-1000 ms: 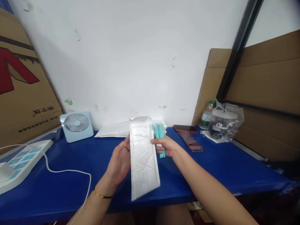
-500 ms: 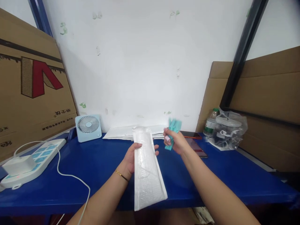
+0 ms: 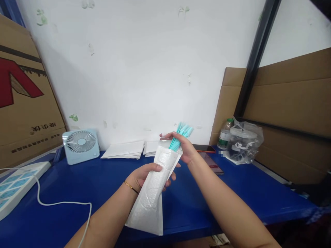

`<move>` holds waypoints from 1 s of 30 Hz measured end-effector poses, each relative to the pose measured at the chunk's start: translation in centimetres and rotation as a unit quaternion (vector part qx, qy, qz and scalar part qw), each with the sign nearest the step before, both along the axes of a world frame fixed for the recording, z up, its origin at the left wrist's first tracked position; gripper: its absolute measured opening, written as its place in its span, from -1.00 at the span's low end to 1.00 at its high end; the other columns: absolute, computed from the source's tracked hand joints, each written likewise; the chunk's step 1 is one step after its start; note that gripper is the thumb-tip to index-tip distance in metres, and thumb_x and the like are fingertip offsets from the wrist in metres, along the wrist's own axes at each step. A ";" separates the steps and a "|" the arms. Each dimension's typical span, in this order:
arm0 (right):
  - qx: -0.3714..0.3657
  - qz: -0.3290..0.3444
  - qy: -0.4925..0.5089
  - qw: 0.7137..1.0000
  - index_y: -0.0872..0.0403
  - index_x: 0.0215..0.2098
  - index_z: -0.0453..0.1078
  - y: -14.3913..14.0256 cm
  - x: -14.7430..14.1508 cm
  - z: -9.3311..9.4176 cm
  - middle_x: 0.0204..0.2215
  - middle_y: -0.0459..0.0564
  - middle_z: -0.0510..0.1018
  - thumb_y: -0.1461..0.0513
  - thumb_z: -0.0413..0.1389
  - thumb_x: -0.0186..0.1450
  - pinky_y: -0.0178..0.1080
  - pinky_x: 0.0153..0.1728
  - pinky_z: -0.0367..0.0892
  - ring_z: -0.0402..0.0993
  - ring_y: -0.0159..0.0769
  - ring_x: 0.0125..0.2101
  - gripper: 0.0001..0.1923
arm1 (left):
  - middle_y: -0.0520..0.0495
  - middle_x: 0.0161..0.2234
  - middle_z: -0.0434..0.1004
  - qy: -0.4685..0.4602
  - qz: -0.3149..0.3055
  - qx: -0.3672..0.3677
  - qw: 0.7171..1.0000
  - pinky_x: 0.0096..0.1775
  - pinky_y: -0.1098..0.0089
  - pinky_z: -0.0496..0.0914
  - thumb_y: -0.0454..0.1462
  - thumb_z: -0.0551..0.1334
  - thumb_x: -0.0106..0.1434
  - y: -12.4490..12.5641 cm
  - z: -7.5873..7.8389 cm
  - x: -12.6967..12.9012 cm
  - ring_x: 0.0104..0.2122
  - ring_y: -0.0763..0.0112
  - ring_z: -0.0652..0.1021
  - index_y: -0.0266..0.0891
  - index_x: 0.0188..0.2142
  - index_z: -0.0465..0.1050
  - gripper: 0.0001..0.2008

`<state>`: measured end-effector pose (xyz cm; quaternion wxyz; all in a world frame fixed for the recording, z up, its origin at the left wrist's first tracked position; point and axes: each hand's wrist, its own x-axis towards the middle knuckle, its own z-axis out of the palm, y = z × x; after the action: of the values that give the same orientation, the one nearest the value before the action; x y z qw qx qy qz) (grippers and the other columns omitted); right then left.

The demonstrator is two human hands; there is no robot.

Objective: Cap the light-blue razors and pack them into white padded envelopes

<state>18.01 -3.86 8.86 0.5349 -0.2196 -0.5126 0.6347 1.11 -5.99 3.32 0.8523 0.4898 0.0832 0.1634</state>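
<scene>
A long white bubble mailer (image 3: 152,196) slants across the front of the table, its mouth pointing up and right. Around its upper part wraps my left hand (image 3: 152,174), thumb in front and fingers behind. Thin turquoise strips (image 3: 178,137), bunched together, stand with their lower ends at the mailer's mouth and their tops sticking out, blurred. My right hand (image 3: 184,144) is closed about the strips at the mouth; its fingers reach behind them. What exactly the strips are, I cannot make out.
Stacked white mailers (image 3: 124,150) lie along the wall. A light-blue fan (image 3: 81,146) and a power strip (image 3: 24,186) with a white cable are on the left. Phones (image 3: 212,163), a green-capped bottle (image 3: 224,136) and a bagged container (image 3: 243,144) sit right, near cardboard (image 3: 289,103).
My right hand has brought the turquoise strips left to the mailer's mouth, and their lower ends now meet it. The mailer has tilted, its top to the right. The view has shifted right.
</scene>
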 end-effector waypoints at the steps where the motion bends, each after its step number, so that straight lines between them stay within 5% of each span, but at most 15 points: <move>1: -0.002 0.019 -0.046 0.999 0.07 -0.31 0.45 -0.2 -0.2 -0.2 -0.33 -0.03 0.52 0.00 0.12 0.13 -0.39 -0.57 0.27 0.43 -0.37 -0.45 -0.67 | -0.14 -0.22 0.34 -0.007 0.006 0.000 1.000 -0.34 0.37 0.26 -0.17 0.21 0.01 0.1 -0.1 0.0 -0.37 0.41 0.38 -0.31 0.11 0.16 -0.34; 3: -0.006 0.047 -0.150 0.987 0.06 -0.19 0.45 -0.6 -0.5 -0.5 -0.44 -0.07 0.50 0.00 0.13 0.12 -0.44 -0.76 0.00 0.26 -0.50 -0.64 -0.61 | -0.12 -0.24 0.33 -0.023 0.021 -0.005 0.999 -0.34 0.38 0.24 -0.18 0.22 0.01 0.2 -0.3 0.0 -0.38 0.44 0.36 -0.31 0.07 0.20 -0.38; 6: 0.003 0.056 -0.236 0.970 0.06 -0.15 0.44 -0.6 -0.9 -0.5 -0.55 -0.12 0.43 0.00 0.16 0.10 -0.43 -0.79 -0.21 0.05 -0.56 -0.72 -0.57 | -0.06 -0.31 0.31 -0.053 0.043 -0.018 0.997 -0.34 0.41 0.21 -0.20 0.22 0.00 0.5 -0.6 -0.1 -0.42 0.51 0.31 -0.31 0.01 0.26 -0.45; 10: 0.038 0.055 -0.198 0.978 0.08 -0.13 0.41 -0.2 -1.0 0.6 -0.51 -0.10 0.45 0.04 0.21 0.07 -0.44 -0.72 -0.01 0.16 -0.54 -0.66 -0.56 | -0.03 -0.35 0.29 -0.092 0.064 -0.021 0.993 -0.33 0.39 0.20 -0.19 0.22 -0.03 0.5 -0.6 -0.2 -0.42 0.50 0.29 -0.29 0.04 0.24 -0.41; 14: 0.083 0.021 -0.140 0.986 0.07 -0.07 0.37 0.1 -1.2 2.1 -0.27 0.01 0.48 0.02 0.19 0.09 -0.34 -0.39 0.28 0.40 -0.32 -0.34 -0.51 | -0.04 -0.32 0.28 -0.113 0.075 -0.022 0.990 -0.31 0.35 0.23 -0.17 0.20 -0.05 0.3 -0.3 -0.3 -0.39 0.46 0.31 -0.28 0.06 0.20 -0.37; 18: 0.162 -0.056 -0.159 0.972 0.02 -0.06 0.38 -0.2 -1.6 3.3 -0.15 0.01 0.47 -0.06 -0.03 0.24 -0.22 -0.11 0.23 0.37 -0.25 -0.14 -0.55 | -0.06 -0.30 0.28 -0.125 0.082 -0.011 0.989 -0.29 0.32 0.28 -0.16 0.20 -0.07 0.2 -0.1 -0.5 -0.36 0.43 0.32 -0.29 0.07 0.18 -0.33; 20: 0.203 -0.035 -0.239 0.949 0.00 -0.14 0.44 -0.5 -1.7 3.8 -0.18 -0.03 0.50 -0.03 -0.02 0.26 -0.21 -0.06 0.18 0.35 -0.25 -0.11 -0.61 | -0.07 -0.29 0.29 -0.128 0.087 -0.011 0.988 -0.27 0.30 0.30 -0.16 0.19 -0.08 0.0 -0.1 -0.6 -0.34 0.40 0.34 -0.28 0.08 0.17 -0.31; 25: 0.242 -0.026 -0.365 0.898 0.08 -0.28 0.50 -0.5 -1.1 5.3 -0.35 -0.03 0.53 0.03 0.08 0.19 -0.28 -0.29 0.26 0.38 -0.29 -0.30 -0.68 | -0.10 -0.28 0.36 -0.142 0.083 -0.015 0.986 -0.24 0.26 0.32 -0.16 0.20 -0.12 -0.3 0.5 -1.3 -0.32 0.34 0.40 -0.31 0.10 0.14 -0.26; 28: 0.259 -0.080 -0.417 0.867 0.13 -0.42 0.51 0.1 -0.4 5.8 -0.54 -0.06 0.48 0.10 0.17 0.10 -0.32 -0.47 0.20 0.31 -0.38 -0.50 -0.76 | -0.20 -0.21 0.43 -0.108 0.108 -0.010 0.988 -0.17 0.18 0.31 -0.11 0.20 -0.03 0.2 0.5 -2.0 -0.21 0.17 0.45 -0.33 0.10 0.15 -0.30; 30: 0.273 -0.149 -0.421 0.852 0.12 -0.45 0.51 0.6 0.1 5.8 -0.59 -0.07 0.45 0.13 0.18 0.08 -0.33 -0.51 0.17 0.27 -0.40 -0.53 -0.79 | -0.23 -0.21 0.48 -0.049 0.177 0.008 0.983 -0.14 0.18 0.31 -0.11 0.18 0.10 0.8 0.3 -2.3 -0.19 0.15 0.48 -0.35 0.04 0.22 -0.45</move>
<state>18.11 -3.31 14.67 0.3946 -0.3842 -0.8027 0.2288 -1.23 -5.20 3.61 0.8089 0.4655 0.1252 0.3365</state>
